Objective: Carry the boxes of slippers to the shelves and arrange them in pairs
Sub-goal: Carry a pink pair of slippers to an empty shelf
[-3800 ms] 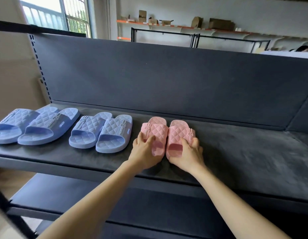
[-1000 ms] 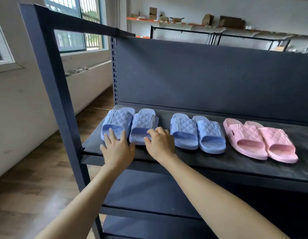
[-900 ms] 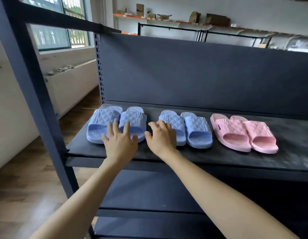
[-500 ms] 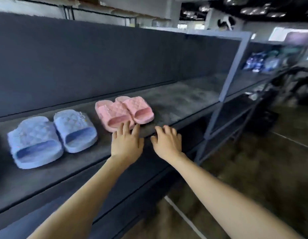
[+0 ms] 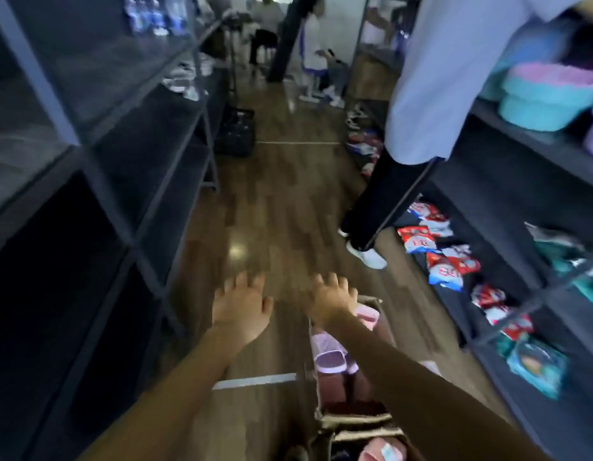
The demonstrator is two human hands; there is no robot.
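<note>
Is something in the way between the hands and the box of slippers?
Nothing visible is. The right hand hangs over the far end of the open box, where a pink slipper shows. The left hand is over the floor beside it. Both hold nothing.

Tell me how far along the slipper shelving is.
Done: earlier views showed two blue pairs and one pink pair lined up on a dark shelf now out of view. In hand: nothing; left hand and right hand reach open toward the brown cardboard box on the floor. Left: its pale lilac slipper and pink slipper, plus a second cardboard box nearer.
</note>
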